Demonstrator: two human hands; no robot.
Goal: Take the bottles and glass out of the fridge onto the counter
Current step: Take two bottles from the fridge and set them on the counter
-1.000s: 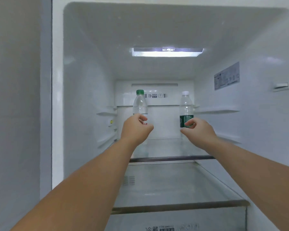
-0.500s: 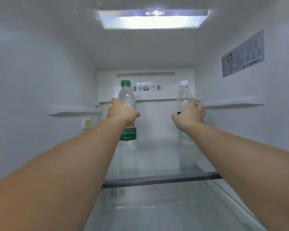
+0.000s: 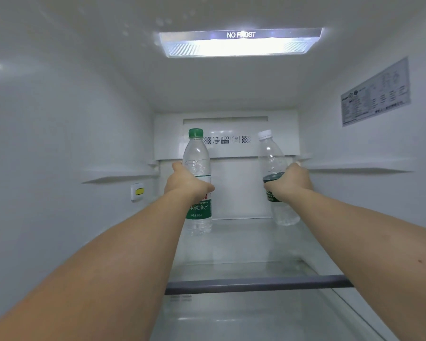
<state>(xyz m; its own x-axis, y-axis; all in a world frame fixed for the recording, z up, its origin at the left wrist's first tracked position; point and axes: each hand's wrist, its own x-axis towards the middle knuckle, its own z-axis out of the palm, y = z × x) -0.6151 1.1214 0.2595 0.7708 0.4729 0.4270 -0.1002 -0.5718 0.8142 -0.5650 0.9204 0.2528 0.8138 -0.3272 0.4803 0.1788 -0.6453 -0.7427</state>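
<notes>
Both hands are wrapped around bottles. In the head view, the left hand (image 3: pixel 185 181) grips the green-capped bottle (image 3: pixel 196 153) at mid-body, just above its green label, with the thumb curled across the front. The right hand (image 3: pixel 291 180) holds the white-capped bottle (image 3: pixel 271 153) over its dark label band.

Each bottle is deep in the fridge (image 3: pixel 59 148), near the back wall on the upper glass shelf (image 3: pixel 244 244). The green-capped one stands upright with its base on the shelf. The white-capped one leans a little, cap toward the middle, and I cannot tell whether its base has left the glass. The drinking glass and the counter are not in view.

These look like thin clear plastic bottles, so the walls will likely give under a hard squeeze. How full they are is unclear, so their weight is hard to judge. Cold plastic may be damp and slick. The labelled waist where the hands sit now seems the surest hold.

Overhead glows the fridge light (image 3: pixel 239 44); a sticker (image 3: pixel 375 93) is on the right wall.
</notes>
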